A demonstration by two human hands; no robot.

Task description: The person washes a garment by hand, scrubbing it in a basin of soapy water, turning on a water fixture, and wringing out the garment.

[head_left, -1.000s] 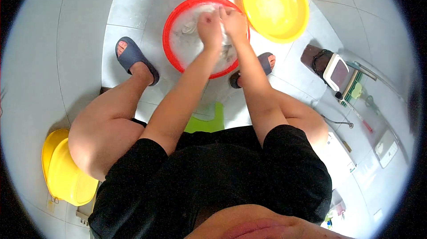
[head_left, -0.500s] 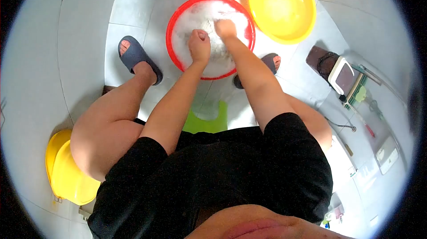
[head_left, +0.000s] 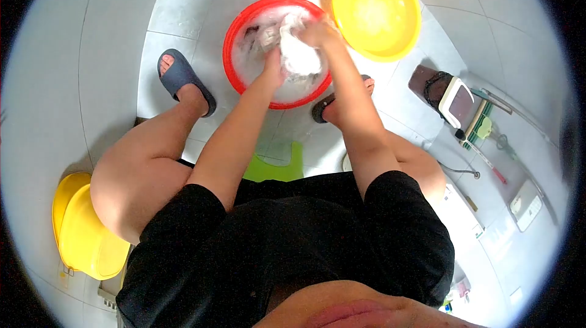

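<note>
A red-rimmed basin [head_left: 229,59] of sudsy water stands on the tiled floor between my feet. White wet cloth [head_left: 300,56] is bunched up above the suds between my hands. My left hand [head_left: 275,65] is closed on the cloth's lower left side, its fingers partly hidden by it. At the cloth's upper right is my right hand [head_left: 318,34], blurred by motion, so its fingers cannot be made out. Darker wet fabric [head_left: 250,32] shows in the foam at the left of the basin.
A yellow basin [head_left: 376,10] touches the red one's upper right. Behind my legs is a green stool [head_left: 278,171]. Yellow containers [head_left: 91,230] are at the lower left. A brown bin [head_left: 422,82] and a white-framed item [head_left: 456,103] stand at the right.
The white cloth has come up out of the foam between my hands. My left hand has moved slightly down, and my right hand slightly to the right.
</note>
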